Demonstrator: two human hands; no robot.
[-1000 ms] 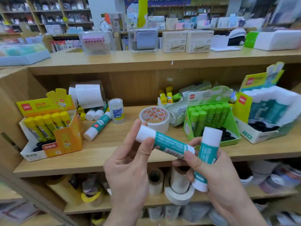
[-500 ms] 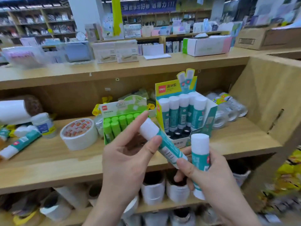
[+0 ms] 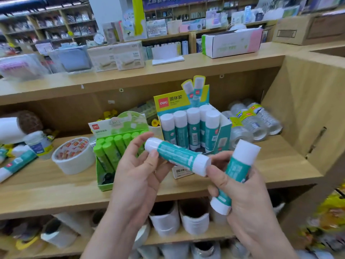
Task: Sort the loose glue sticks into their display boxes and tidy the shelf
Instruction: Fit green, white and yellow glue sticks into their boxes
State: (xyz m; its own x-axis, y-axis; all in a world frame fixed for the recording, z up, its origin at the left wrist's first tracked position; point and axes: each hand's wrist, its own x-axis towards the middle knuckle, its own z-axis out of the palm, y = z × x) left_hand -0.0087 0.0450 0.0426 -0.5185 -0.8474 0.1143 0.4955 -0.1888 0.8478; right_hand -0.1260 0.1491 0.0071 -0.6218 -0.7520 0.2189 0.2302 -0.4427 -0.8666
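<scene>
Checker: Change since the earlier frames?

Annotator: View swung right. Yellow box has gone off the left edge. Teal display box [image 3: 223, 131] now sits dead ahead, just beyond the hands. Grips unchanged. Left hand [image 3: 138, 176] pinches the first teal glue stick [image 3: 177, 157] near its cap, thumb and fingers curled on it, and the stick lies nearer level than before. Right hand [image 3: 240, 195] wraps the second teal glue stick [image 3: 237, 171], tilted, cap up. Its thumb looks to touch the first stick's base end.

Checker: Meaning for the task?

Annotator: My read is that they're lined up on the matching box, same colour. Both sticks are in the air on the near side of the shelf [image 3: 280, 165], neither slotted yet. The box has a row standing at its far side. Near slots are mostly hidden behind the held stick, so I can't tell how many are free. Loose teal stick [image 3: 16, 163] lies far left, so there's more sorting ahead.

Checker: Materials?

Annotator: Sticks are smooth plastic cylinders with white caps and bases and glossy teal labels. Box is thin printed card with a header flap. Green display box [image 3: 104, 186] just left of it is the same card, sticks leaning. Tape roll [image 3: 74, 157] further left is a matte white ring. Clear tape rolls [image 3: 255, 120] to the right are shiny. Shelf is flat with a wood look.
</scene>
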